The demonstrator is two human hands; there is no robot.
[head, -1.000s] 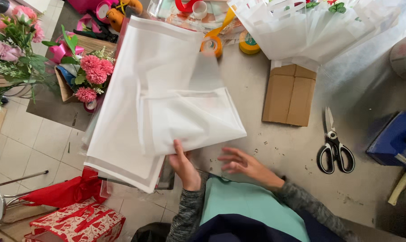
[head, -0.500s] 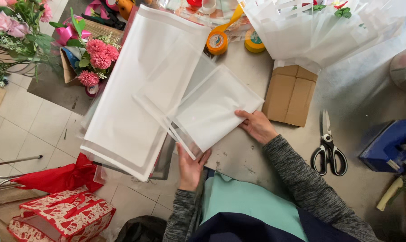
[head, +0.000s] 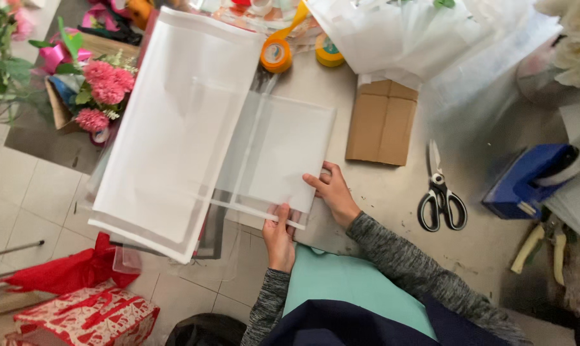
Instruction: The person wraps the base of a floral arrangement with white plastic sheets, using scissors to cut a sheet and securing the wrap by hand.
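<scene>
Left hand (head: 279, 238) is pinching the near edge of a translucent white rectangular wrapping sheet (head: 278, 150), fingers closed on it at the near edge of the grey worktable (head: 495, 250). Right hand (head: 332, 192) is lying flat on the sheet's right near corner, fingers spread, pressing rather than clamping. The sheet is lying on the table, its left side overlapping a big stack of white paper sheets (head: 174, 122) hanging over the table's left edge. Right of the hands, black-handled scissors (head: 440, 198) are lying open; a blue tape dispenser (head: 527, 179) is sitting near the right edge. Just beyond the sheet, a flat brown cardboard piece (head: 383, 122) is lying. Far edge: orange tape roll (head: 276, 54), yellow tape roll (head: 328, 51), a pile of clear wrap (head: 418, 32). Pink flowers (head: 104, 90) are sitting off the table's left.
</scene>
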